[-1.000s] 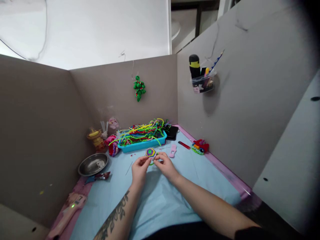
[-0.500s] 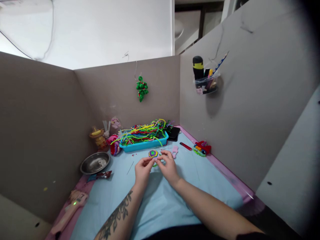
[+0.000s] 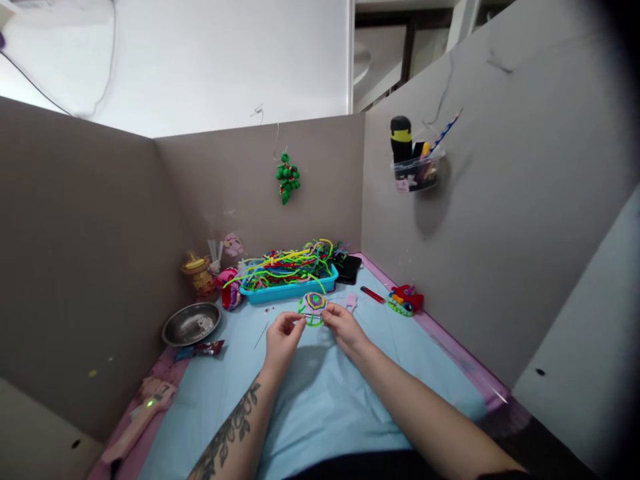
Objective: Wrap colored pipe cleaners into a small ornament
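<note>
Between my hands is a round coiled pipe-cleaner piece, ringed in green, purple, yellow and pink, with green loops around its rim. My right hand is closed, its thumb and fingers pinching the piece's right side. A thin greyish rod spans the gap between both hands' fingertips, in front of the disc. My left hand pinches the rod's left end. Whether the rod is wire or a pipe cleaner is too small to tell.
Behind the hands, a blue tray is heaped with colourful pipe cleaners. A metal bowl and a snack wrapper lie left; a pink glue gun is nearer. To the right are a red cutter and a red craft figure.
My hands have moved slightly apart, revealing the thin rod between them. The round piece has shifted right and tilted to show more of its face and green loops.
</note>
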The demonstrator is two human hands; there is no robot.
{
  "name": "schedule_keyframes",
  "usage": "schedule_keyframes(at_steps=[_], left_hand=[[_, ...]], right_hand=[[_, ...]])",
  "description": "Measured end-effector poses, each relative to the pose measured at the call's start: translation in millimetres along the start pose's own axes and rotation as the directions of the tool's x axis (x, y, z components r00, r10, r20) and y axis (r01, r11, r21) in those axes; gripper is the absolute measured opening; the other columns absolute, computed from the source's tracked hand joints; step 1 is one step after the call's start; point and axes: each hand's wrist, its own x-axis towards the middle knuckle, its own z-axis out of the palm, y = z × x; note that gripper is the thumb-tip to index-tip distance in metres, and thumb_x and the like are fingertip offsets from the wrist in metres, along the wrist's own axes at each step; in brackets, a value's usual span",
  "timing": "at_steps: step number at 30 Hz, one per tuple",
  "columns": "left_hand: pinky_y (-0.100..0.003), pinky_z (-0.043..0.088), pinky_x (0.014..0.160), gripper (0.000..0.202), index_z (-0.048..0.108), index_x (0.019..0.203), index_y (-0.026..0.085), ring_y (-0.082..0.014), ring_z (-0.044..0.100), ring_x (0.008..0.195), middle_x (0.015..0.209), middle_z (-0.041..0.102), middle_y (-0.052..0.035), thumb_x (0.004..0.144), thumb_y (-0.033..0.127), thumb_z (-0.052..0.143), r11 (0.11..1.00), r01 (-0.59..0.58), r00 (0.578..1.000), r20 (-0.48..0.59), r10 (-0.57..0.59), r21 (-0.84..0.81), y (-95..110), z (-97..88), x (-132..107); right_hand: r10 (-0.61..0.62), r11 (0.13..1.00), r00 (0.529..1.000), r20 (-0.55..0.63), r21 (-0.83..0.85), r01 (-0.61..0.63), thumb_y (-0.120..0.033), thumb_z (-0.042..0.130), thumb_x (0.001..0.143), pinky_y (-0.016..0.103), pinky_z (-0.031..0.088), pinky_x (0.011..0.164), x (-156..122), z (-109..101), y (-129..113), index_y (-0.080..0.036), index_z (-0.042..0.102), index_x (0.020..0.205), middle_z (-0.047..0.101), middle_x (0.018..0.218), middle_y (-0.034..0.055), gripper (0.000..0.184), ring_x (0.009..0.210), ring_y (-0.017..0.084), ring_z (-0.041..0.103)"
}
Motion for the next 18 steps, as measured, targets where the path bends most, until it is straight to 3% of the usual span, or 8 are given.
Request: schedule_keyframes(at_steps=[3,8,12,16,18], left_hand=[[-0.019,0.035,0.046,0.020,0.059,0.081,0.016,-0.0075,0.044,0.048,0.059,0.054,0.0031,0.071,0.032,0.065,0.996,-0.069,0.994,-0.086,0.074,0.060,0.6,-2.5,0.7],[-0.021,0.040,0.051,0.019,0.060,0.083,0.017,-0.0102,0.051,0.057,0.070,0.058,-0.0004,0.073,0.032,0.063,0.987,-0.119,0.981,-0.142,0.134,0.112,0.9,-2.8,0.9],[-0.022,0.043,0.056,0.021,0.057,0.087,0.017,-0.0123,0.056,0.062,0.073,0.062,-0.0023,0.074,0.033,0.062,0.995,-0.090,0.988,-0.120,0.095,0.050,2.3,-2.2,-0.3],[-0.022,0.043,0.054,0.023,0.060,0.088,0.018,-0.0104,0.054,0.058,0.079,0.064,-0.0036,0.071,0.033,0.065,0.983,-0.134,0.966,-0.206,0.158,0.124,5.8,-2.3,-3.0],[-0.022,0.044,0.055,0.024,0.061,0.090,0.018,-0.0107,0.055,0.058,0.078,0.065,-0.0036,0.071,0.033,0.065,0.983,-0.136,0.968,-0.192,0.158,0.126,6.8,-1.8,-4.5]], right_hand=[[0.017,1.000,0.997,0.073,0.024,-0.019,-0.038,0.074,0.058,0.029,0.039,0.071,-0.1,0.0,-2.4,-0.019,0.059,0.062,0.060,0.070,-0.0002,0.025,0.069,0.015,0.052],[-0.133,0.986,0.986,0.098,-0.087,0.142,-0.038,0.075,0.058,0.035,0.032,0.093,-1.1,1.3,-4.2,-0.020,0.063,0.062,0.059,0.105,0.0046,0.022,0.105,0.023,0.049],[-0.141,0.976,0.990,0.025,-0.166,0.143,-0.037,0.074,0.058,0.035,0.035,0.091,-0.5,-1.1,-1.6,-0.021,0.064,0.064,0.053,0.111,0.0055,0.020,0.110,0.024,0.046],[-0.174,0.964,0.985,0.001,-0.205,0.170,-0.036,0.071,0.061,0.033,0.040,0.085,-0.4,-2.7,0.2,-0.020,0.062,0.064,0.051,0.112,0.0057,0.019,0.106,0.023,0.048],[-0.196,0.953,0.981,-0.010,-0.239,0.188,-0.036,0.070,0.063,0.032,0.041,0.082,-1.5,-2.3,-0.9,-0.019,0.061,0.064,0.050,0.112,0.0059,0.019,0.105,0.023,0.049]])
